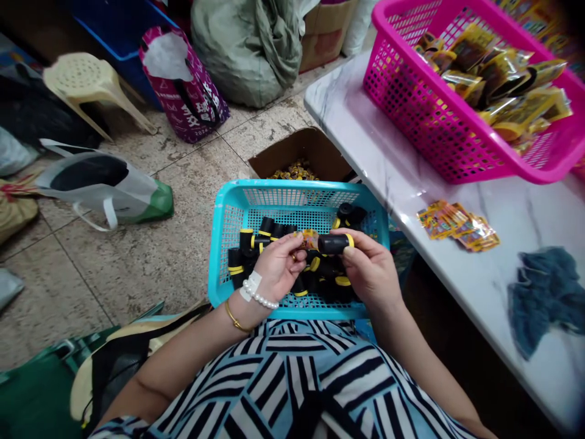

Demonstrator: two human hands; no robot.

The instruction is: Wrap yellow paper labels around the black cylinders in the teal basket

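Note:
Between the fingers of my right hand (pixel 372 268) is a small black cylinder with a yellow rim (pixel 333 244), lying on its side. My left hand (pixel 280 262) pinches a small orange printed packet (pixel 310 239), whose edge meets or nearly meets the cylinder's left end. Both hands are over a light blue plastic basket (pixel 218 244) on my lap. Inside it lie several more black cylinders (pixel 234 258) with yellow rims, tumbled together. My hands hide part of the basket's contents.
To the right, a marble-patterned table (pixel 402 183) carries a pink basket (pixel 439 134) of yellow packaged items, a fan of orange packets (pixel 458 225) and a dark blue cloth (pixel 543 299). A cardboard box (pixel 269 160) of small yellow pieces stands beyond my basket. Bags and a stool (pixel 80 76) occupy the left floor.

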